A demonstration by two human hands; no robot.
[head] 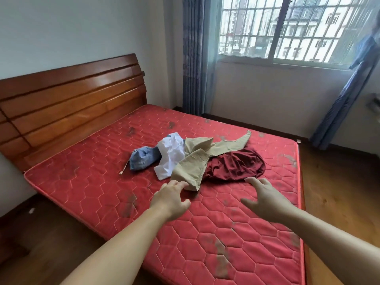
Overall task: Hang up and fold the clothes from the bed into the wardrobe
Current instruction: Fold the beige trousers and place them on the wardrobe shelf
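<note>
A small heap of clothes lies in the middle of the red quilted mattress point(98, 188). It holds a khaki garment point(195, 163) on top, a dark red garment point(236, 165) to its right, a white one point(171, 155) and a blue denim piece point(143, 159) to the left. My left hand point(170, 198) reaches over the mattress with fingers extended, its fingertips touching the near end of the khaki garment. My right hand point(265, 198) hovers open just in front of the dark red garment, fingers spread, holding nothing.
A wooden headboard point(72, 103) stands at the left end of the bed. Blue curtains point(193, 58) flank a barred window point(287, 27) on the far wall. Wooden floor point(339, 182) runs along the bed's right side. No wardrobe is in view.
</note>
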